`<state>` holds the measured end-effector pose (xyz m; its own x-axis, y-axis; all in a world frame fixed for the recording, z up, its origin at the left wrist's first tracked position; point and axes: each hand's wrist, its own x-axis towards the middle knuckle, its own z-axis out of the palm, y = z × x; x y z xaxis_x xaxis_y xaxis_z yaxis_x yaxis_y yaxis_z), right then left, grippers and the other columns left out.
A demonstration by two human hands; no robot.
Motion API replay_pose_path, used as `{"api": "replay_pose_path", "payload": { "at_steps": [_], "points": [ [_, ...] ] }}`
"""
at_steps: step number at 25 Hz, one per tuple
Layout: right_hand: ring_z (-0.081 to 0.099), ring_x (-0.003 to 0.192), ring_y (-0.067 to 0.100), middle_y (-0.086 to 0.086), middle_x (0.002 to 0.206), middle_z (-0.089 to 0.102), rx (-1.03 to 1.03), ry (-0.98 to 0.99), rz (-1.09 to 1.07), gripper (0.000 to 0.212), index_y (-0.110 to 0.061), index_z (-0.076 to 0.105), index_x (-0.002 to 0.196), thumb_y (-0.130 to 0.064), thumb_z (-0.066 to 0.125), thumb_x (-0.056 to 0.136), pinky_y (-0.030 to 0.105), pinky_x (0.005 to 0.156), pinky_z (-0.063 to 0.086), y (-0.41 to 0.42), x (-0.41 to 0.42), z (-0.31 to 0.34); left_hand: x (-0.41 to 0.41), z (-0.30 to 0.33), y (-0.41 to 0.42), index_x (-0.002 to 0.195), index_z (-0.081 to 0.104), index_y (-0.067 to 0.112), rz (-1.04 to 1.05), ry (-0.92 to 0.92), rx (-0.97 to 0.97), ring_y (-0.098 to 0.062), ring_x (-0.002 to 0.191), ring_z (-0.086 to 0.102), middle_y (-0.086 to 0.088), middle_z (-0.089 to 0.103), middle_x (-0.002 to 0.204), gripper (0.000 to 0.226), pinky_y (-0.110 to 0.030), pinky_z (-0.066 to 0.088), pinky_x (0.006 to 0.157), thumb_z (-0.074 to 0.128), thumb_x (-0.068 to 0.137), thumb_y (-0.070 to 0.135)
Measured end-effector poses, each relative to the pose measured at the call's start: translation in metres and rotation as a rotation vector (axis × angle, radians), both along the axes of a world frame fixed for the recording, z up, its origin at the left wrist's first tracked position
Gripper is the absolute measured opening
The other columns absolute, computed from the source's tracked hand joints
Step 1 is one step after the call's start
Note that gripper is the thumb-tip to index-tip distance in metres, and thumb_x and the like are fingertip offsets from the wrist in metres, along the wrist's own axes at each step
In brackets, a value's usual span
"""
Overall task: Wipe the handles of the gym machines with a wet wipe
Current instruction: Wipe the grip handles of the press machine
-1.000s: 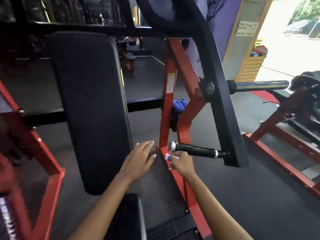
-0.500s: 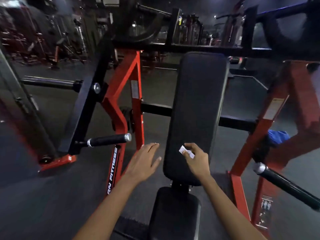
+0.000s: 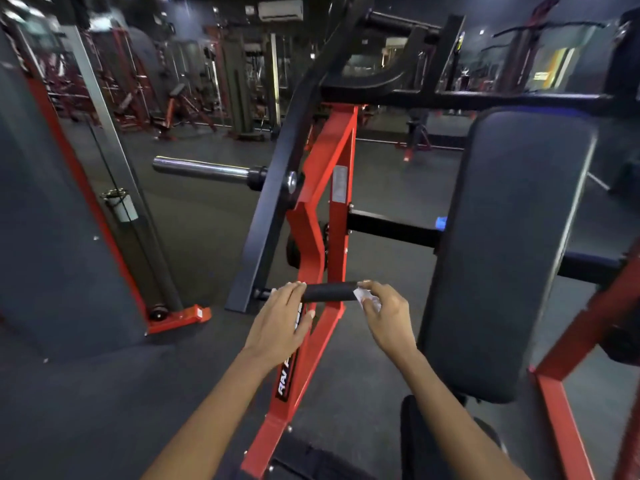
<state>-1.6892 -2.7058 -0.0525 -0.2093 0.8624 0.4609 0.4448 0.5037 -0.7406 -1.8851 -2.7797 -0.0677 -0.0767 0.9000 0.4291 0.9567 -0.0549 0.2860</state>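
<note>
The black handle (image 3: 330, 292) of the red-framed gym machine (image 3: 332, 188) is lying crosswise between the two hands, and both are touching it. The left hand (image 3: 282, 322) is resting over the handle's outer end, fingers nearly straight and laid across the top of the grip, thumb spread toward the red frame; it is not closing around the bar. The right hand (image 3: 384, 311) is sitting at the handle's free end, its fingers and thumb pinching a crumpled white wet wipe (image 3: 367, 298) and pressing it against the tip of the grip. The wipe is showing just under the fingertips, between that hand and the handle's end. The bare stretch of black grip is running from one hand to the other.

Just beyond the right hand, a tall black back pad (image 3: 502, 254) is standing upright. Above and beyond the left hand, a chrome weight peg (image 3: 204, 169) is sticking out sideways from the black lever arm (image 3: 277, 202). Both forearms are reaching in from the lower edge over the dark gym floor (image 3: 194, 230).
</note>
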Motion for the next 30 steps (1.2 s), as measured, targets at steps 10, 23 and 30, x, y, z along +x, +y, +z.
{"api": "replay_pose_path", "payload": {
  "at_steps": [10, 23, 30],
  "points": [
    [0.058, 0.073, 0.024, 0.012, 0.095, 0.055, 0.141, -0.210, -0.050, 0.014, -0.001, 0.068, 0.095, -0.012, 0.059, 0.092, 0.025, 0.068, 0.044, 0.021, -0.098, -0.013, -0.099, -0.013, 0.046, 0.147, 0.028, 0.002, 0.026, 0.081, 0.000, -0.028, 0.141, 0.031, -0.014, 0.034, 0.151, 0.065, -0.043, 0.023, 0.116, 0.026, 0.095, 0.041],
    [0.053, 0.059, 0.015, 0.000, 0.079, 0.054, 0.183, -0.510, -0.202, 0.022, -0.013, 0.059, 0.078, -0.001, 0.076, 0.071, 0.017, 0.046, 0.031, 0.028, -0.192, -0.060, -0.167, -0.056, 0.099, 0.148, 0.016, -0.005, -0.057, 0.204, 0.067, -0.033, 0.146, 0.014, -0.020, 0.013, 0.158, 0.059, -0.052, 0.025, 0.115, 0.025, 0.096, 0.022],
    [0.048, 0.060, 0.012, 0.000, 0.082, 0.048, 0.186, -0.609, -0.214, 0.025, -0.011, 0.056, 0.085, 0.000, 0.075, 0.073, 0.019, 0.044, 0.039, 0.029, -0.200, -0.070, -0.176, -0.063, 0.112, 0.150, 0.011, -0.002, -0.059, 0.224, 0.096, -0.031, 0.148, 0.005, -0.018, 0.005, 0.159, 0.059, -0.051, 0.020, 0.117, 0.019, 0.096, 0.021]
  ]
}}
